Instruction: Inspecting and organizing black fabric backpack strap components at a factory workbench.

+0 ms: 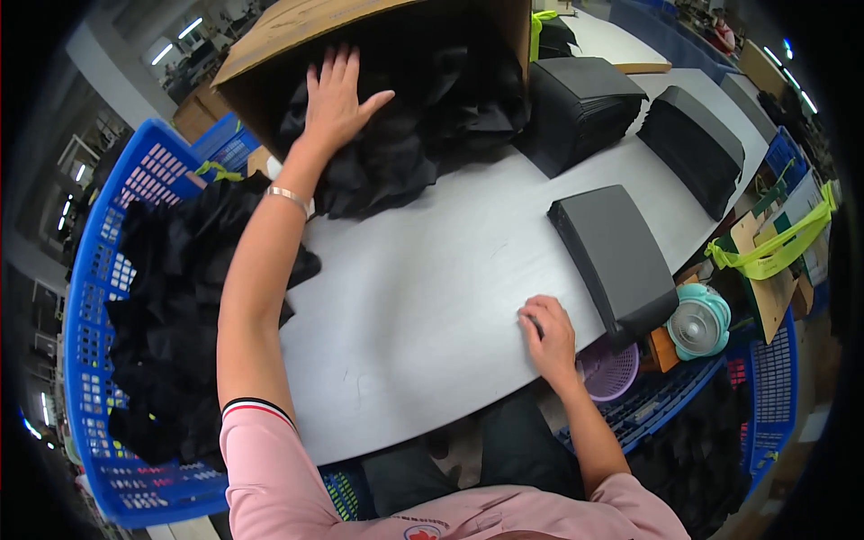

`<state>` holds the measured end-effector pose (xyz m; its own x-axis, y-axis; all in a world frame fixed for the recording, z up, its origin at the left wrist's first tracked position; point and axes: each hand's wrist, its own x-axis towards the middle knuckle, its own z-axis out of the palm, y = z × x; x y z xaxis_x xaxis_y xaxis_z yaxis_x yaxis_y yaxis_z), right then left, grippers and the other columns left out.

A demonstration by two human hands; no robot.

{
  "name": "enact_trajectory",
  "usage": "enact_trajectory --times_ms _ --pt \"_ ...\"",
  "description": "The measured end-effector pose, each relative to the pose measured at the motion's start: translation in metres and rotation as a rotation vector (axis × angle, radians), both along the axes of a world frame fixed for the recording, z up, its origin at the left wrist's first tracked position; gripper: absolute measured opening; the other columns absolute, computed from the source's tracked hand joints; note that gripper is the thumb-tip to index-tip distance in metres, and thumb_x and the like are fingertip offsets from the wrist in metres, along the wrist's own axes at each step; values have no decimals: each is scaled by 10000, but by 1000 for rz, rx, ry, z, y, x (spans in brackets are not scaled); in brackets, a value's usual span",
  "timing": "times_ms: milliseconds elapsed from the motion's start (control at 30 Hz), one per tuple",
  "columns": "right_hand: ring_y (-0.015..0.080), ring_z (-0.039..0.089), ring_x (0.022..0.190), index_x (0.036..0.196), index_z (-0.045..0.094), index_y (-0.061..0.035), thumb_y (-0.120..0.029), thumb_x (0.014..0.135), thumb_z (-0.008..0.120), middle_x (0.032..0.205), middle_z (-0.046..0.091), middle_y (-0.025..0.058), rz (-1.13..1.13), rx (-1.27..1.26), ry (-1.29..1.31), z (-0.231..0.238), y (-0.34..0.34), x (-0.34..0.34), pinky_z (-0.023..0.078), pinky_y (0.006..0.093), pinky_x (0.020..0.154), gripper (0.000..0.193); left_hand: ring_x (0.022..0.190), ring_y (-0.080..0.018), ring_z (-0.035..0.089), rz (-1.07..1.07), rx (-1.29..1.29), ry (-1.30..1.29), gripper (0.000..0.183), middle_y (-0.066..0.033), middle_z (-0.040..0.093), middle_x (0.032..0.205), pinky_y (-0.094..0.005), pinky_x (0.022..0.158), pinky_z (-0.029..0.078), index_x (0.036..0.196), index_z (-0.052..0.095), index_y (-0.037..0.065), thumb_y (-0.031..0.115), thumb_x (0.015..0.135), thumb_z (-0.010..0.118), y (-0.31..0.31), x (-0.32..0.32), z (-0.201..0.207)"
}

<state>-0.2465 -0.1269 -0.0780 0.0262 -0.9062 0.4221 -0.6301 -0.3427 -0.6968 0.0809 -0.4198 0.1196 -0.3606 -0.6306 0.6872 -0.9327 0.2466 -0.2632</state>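
My left hand (335, 101) stretches far forward, fingers spread and thumb out, over loose black cloth pieces (396, 135). They spill from the mouth of a cardboard box (297, 36) lying on its side. Whether my palm touches the cloth I cannot tell. Close to the table's near edge rests my right hand (551, 340), its fingers curled round a small dark object (536, 327); most of that object is hidden. Just beyond it lies a neat stack of black pieces (616, 252) with a smooth grey-black top.
Two more black stacks (585, 108) (693, 148) stand on the white table (432, 297) at the back right. A blue plastic basket (85, 360) heaped with black cloth (189, 315) is at my left. Right of the table are a turquoise fan (698, 322) and a purple basket (610, 371).
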Motion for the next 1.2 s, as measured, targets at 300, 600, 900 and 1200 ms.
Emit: enact_trajectory --times_ms 300,600,900,1200 --pt "306 626 887 918 687 -25 -19 808 710 1045 651 108 -41 25 21 9 -3 4 495 380 773 112 1487 -442 166 -31 545 413 1388 -238 -18 1640 -484 1177 316 1591 -79 227 386 609 888 -150 -11 -45" --pt "297 626 875 920 679 -13 -2 799 718 1042 649 104 -29 1 -22 7 -2 3 492 369 760 128 1082 -381 651 177 543 243 345 -200 693 1127 -433 938 533 1077 709 55 235 784 679 -122 -19 -108" --pt "308 635 931 1122 642 -23 -30 788 735 1175 622 151 -16 -6 7 6 1 0 509 370 798 347 998 -381 644 -39 696 226 358 -182 686 1019 -453 870 521 1087 658 65 101 733 621 68 -20 -139" --pt "379 493 1282 1488 377 -115 -277 681 892 1554 236 252 194 -283 77 9 8 1 468 430 981 971 1324 -346 448 -146 866 318 551 -130 509 1420 -469 1098 354 1307 588 117 153 770 705 160 19 -97"
